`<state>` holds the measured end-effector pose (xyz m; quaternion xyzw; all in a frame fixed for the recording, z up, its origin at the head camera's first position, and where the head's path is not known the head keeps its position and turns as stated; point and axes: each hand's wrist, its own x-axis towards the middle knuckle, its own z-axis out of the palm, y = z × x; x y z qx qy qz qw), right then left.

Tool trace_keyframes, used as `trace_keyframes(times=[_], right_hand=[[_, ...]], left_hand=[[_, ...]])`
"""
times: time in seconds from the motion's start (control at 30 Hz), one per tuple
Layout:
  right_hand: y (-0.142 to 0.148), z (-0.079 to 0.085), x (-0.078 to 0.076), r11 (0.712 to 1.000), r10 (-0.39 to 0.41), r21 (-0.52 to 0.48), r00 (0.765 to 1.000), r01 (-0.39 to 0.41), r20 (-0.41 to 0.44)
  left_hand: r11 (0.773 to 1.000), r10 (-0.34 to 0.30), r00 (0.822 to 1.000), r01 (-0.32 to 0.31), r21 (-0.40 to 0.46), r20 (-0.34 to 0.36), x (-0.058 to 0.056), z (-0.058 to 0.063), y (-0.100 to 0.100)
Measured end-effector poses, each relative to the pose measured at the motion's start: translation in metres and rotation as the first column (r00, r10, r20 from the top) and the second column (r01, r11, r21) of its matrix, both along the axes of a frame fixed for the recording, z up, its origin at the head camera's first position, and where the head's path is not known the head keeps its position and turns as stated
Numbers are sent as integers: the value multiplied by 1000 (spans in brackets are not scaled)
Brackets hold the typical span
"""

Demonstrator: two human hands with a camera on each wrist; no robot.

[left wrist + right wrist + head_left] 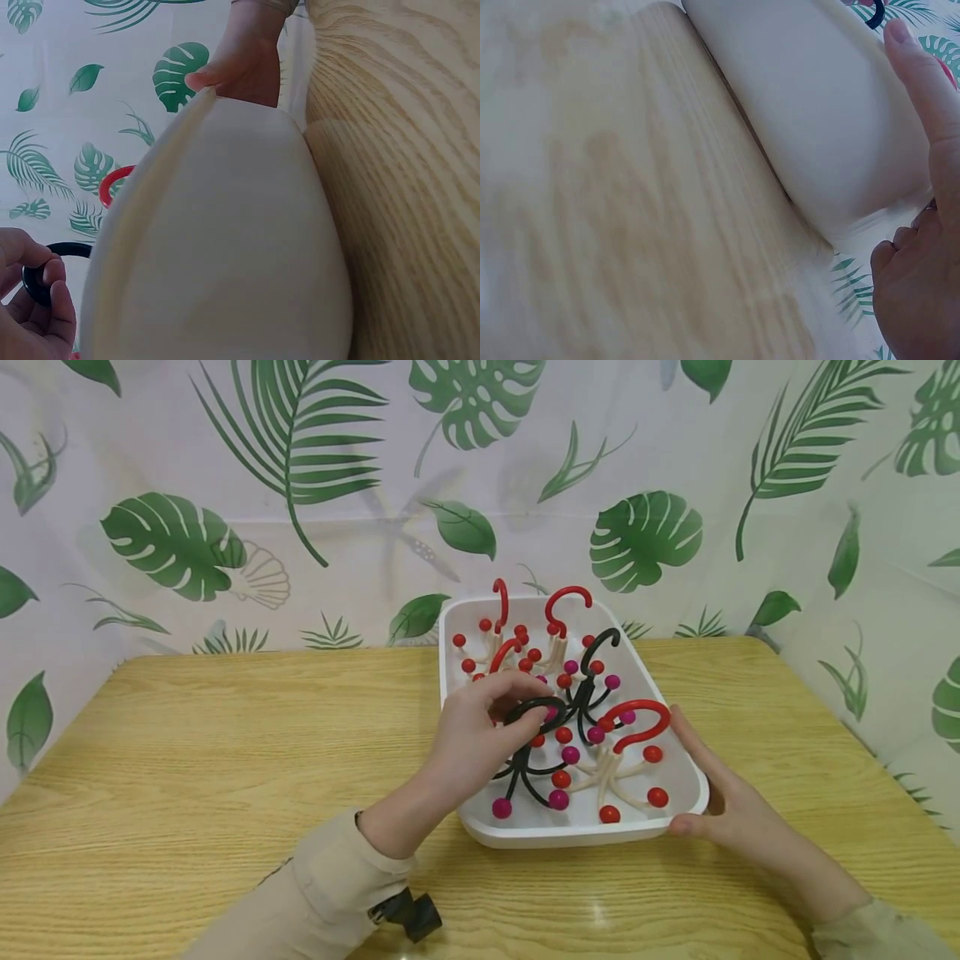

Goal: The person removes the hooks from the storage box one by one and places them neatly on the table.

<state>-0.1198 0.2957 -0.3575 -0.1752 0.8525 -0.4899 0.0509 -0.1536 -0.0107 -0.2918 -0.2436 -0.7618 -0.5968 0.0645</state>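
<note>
My left hand (pixel 480 727) reaches over the near left of a white tray (pixel 570 842) and pinches the black hooked handle of a ball-tipped claw massager (pixel 521 758). Its black legs spread below, ending in magenta balls, among the others in the tray. In the left wrist view, the fingers (pixel 52 274) curl round the handle. At the tray's near right corner, my right hand (pixel 738 814) grips the wall, thumb along the rim and fingers on the outer side. Nearest to it is a beige massager (pixel 609 768) with a red hook and red balls.
Another black massager (pixel 583 693) stands mid-tray. Several beige ones with red hooks (pixel 567 597) fill the far end. The tray rests on a wooden table (pixel 225 760), its far end close to a leaf-print backdrop (pixel 360 560). A small black device (pixel 408 914) hangs at the left cuff.
</note>
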Motion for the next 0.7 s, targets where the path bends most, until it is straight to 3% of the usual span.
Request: trace_keyframes(times=[0.37,0.7], right_hand=[[-1,0,0,1000,8,-5,1000,-8,-19],[-1,1,0,1000,7,-4,1000,-7,-9]], left_hand=[[1000,-6,1000,7,29,-28,2,10,1],[995,-33,994,43,91,-107,5,24,0]])
